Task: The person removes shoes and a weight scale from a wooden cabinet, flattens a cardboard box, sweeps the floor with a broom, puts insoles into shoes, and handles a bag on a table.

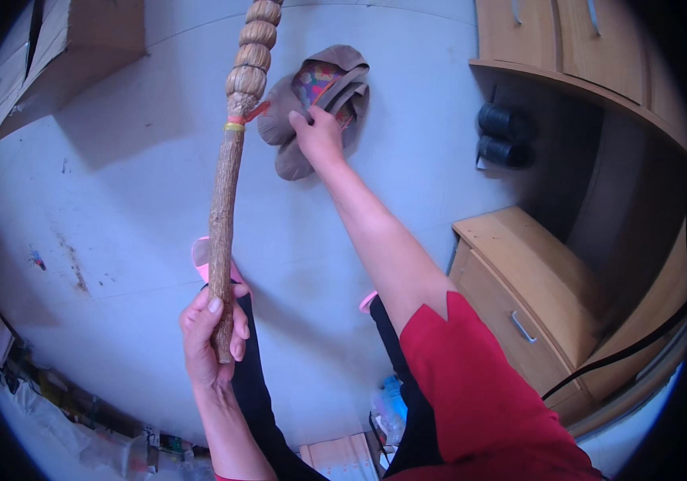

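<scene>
My left hand (pixel 203 329) is closed round the lower end of a straw broom (pixel 226 184). Its wooden handle rises away from me to a bound, ridged straw neck, with yellow and red ties where the two join. The broom's far end runs out of the picture. Farther off, my right hand (pixel 321 138) pinches a pair of grey-brown soft shoes (pixel 280 112) with a colourful flowered lining. They are bunched together, one overlapping the other, and I cannot tell whether they touch the floor.
An open cardboard box (pixel 91 52) stands far left. Wooden cabinets (pixel 519 280) line the right side, with black shoes (pixel 507 132) beneath the far one. Dark dirt (pixel 71 260) marks the pale floor at left. Plastic bags (pixel 79 433) and clutter lie near left. My feet wear pink slippers (pixel 201 258).
</scene>
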